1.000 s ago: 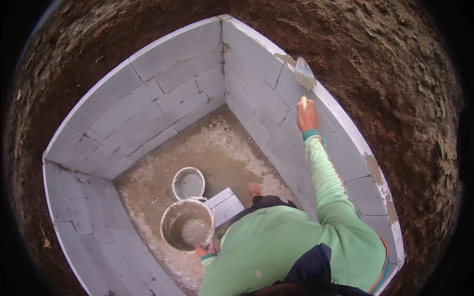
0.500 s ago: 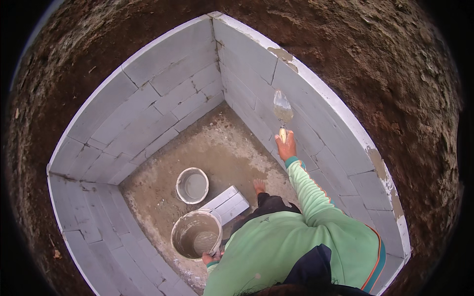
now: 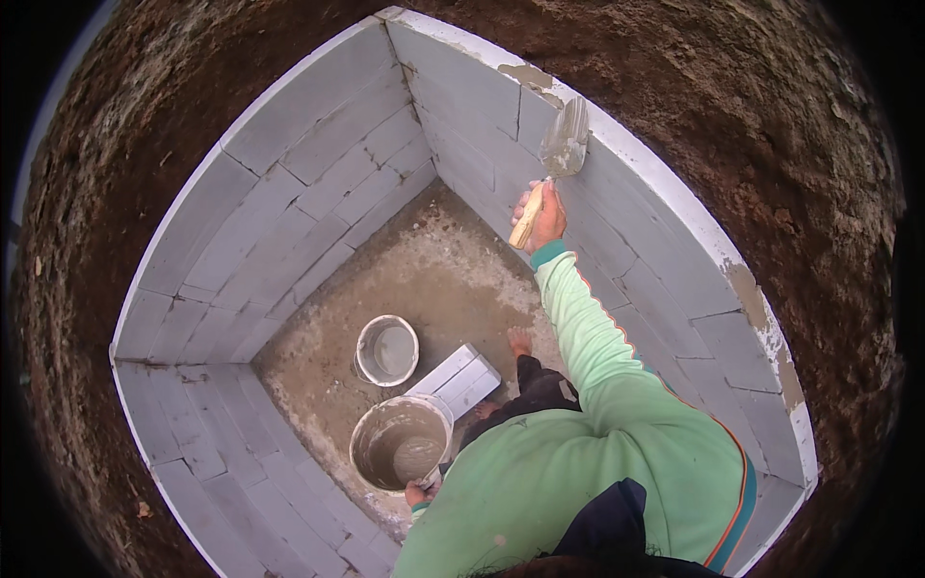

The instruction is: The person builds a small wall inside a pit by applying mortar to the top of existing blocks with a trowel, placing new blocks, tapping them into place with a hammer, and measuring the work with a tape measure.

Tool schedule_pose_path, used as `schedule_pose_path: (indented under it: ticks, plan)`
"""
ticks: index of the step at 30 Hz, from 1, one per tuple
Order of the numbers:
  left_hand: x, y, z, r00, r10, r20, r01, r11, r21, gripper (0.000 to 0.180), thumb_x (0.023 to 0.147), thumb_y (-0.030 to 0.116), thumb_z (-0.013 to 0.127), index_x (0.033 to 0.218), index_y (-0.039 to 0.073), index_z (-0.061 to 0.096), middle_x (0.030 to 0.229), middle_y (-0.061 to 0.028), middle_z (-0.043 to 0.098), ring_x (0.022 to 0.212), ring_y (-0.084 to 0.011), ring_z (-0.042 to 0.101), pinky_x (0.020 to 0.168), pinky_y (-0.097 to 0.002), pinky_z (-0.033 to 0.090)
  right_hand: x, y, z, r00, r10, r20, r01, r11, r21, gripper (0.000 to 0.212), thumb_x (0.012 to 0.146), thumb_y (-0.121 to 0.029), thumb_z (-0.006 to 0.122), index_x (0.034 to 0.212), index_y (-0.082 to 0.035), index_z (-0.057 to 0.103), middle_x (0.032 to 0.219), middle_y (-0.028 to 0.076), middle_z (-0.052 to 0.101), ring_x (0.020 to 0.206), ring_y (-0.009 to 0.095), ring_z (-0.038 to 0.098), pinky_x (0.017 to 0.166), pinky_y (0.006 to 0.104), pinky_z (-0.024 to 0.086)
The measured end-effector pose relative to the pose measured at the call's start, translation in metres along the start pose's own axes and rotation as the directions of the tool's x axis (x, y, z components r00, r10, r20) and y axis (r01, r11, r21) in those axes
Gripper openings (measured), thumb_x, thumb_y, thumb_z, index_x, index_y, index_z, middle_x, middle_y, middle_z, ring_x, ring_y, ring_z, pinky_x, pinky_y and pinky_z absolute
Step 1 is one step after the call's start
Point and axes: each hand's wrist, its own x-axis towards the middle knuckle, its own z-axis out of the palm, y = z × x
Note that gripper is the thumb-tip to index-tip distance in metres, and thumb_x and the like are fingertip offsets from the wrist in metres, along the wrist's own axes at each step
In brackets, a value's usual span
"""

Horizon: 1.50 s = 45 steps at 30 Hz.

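Note:
In my right hand [image 3: 547,218] is a trowel [image 3: 565,144], gripped by its wooden handle. Its metal blade, smeared with grey mortar, points up against the upper part of the right-hand wall [image 3: 626,226], just below the top edge; I cannot tell whether it touches. Down at the left, my left hand [image 3: 420,492] has its fingers closed on the rim of a large bucket [image 3: 370,431]. Wet grey mortar [image 3: 416,460] lies in the bottom of that bucket, which tilts toward me.
A smaller bucket [image 3: 415,358] with greyish contents stands beyond the large one. Pale blocks [image 3: 465,382] lie beside them near my bare foot [image 3: 519,340]. Light grey block walls [image 3: 289,197] enclose the concrete floor [image 3: 453,260]. Brown earth [image 3: 732,125] rises outside, and mortar patches [image 3: 747,292] mark the wall top.
My right hand has raised the trowel up and forward toward the wall's top edge, and its blade has turned. My left hand keeps hold of the large bucket. The whole view has shifted slightly.

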Motion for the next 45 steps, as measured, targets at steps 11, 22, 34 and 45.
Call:
schedule_pose_path:
  ticks: [11, 22, 34, 45]
  plan:
    - [0.015, -0.029, 0.008, 0.998, -0.055, 0.001, 0.055, 0.997, -0.058, 0.041, 0.079, 0.008, 0.052, 0.116, -0.009, 0.061, 0.123, -0.0233, 0.066, 0.114, -0.0405, 0.065, 0.101, -0.0552, 0.057, -0.149, -0.085, -0.046, 0.935, -0.348, 0.063, 0.237, 0.486, -0.841, 0.031, 0.099, -0.017, 0.059, 0.126, -0.002, 0.053, 0.096, 0.008, 0.061, 0.075, 0.018, 0.063, 0.060, 0.0334, 0.053]
    - [0.016, -0.048, 0.004, 0.996, -0.084, -0.019, 0.081, 0.991, -0.106, 0.041, 0.079, 0.008, 0.051, 0.116, -0.008, 0.061, 0.122, -0.0229, 0.067, 0.113, -0.0400, 0.066, 0.100, -0.0544, 0.057, -0.032, -0.077, 0.011, 0.935, -0.272, 0.228, 0.298, 0.252, -0.921, 0.036, 0.096, -0.014, 0.060, 0.127, 0.002, 0.050, 0.089, 0.011, 0.062, 0.062, 0.020, 0.066, 0.055, 0.0358, 0.054]
    - [0.009, -0.081, -0.021, 0.987, -0.115, -0.109, 0.094, 0.979, -0.184, 0.042, 0.079, 0.009, 0.051, 0.116, -0.008, 0.062, 0.122, -0.0225, 0.067, 0.112, -0.0395, 0.067, 0.100, -0.0534, 0.058, 0.087, -0.061, 0.077, 0.963, -0.149, 0.226, 0.270, 0.456, -0.848, 0.063, 0.094, -0.018, 0.065, 0.150, -0.003, 0.040, 0.101, 0.011, 0.063, 0.068, 0.019, 0.064, 0.050, 0.0354, 0.054]
    - [0.010, -0.088, -0.043, 0.981, -0.140, -0.137, 0.111, 0.973, -0.203, 0.043, 0.079, 0.009, 0.051, 0.117, -0.008, 0.062, 0.121, -0.0221, 0.068, 0.111, -0.0390, 0.067, 0.100, -0.0526, 0.058, 0.050, -0.069, 0.104, 0.939, 0.183, 0.291, 0.086, 0.695, -0.714, 0.038, 0.098, -0.019, 0.066, 0.132, -0.008, 0.052, 0.096, 0.004, 0.063, 0.072, 0.012, 0.061, 0.054, 0.0272, 0.053]
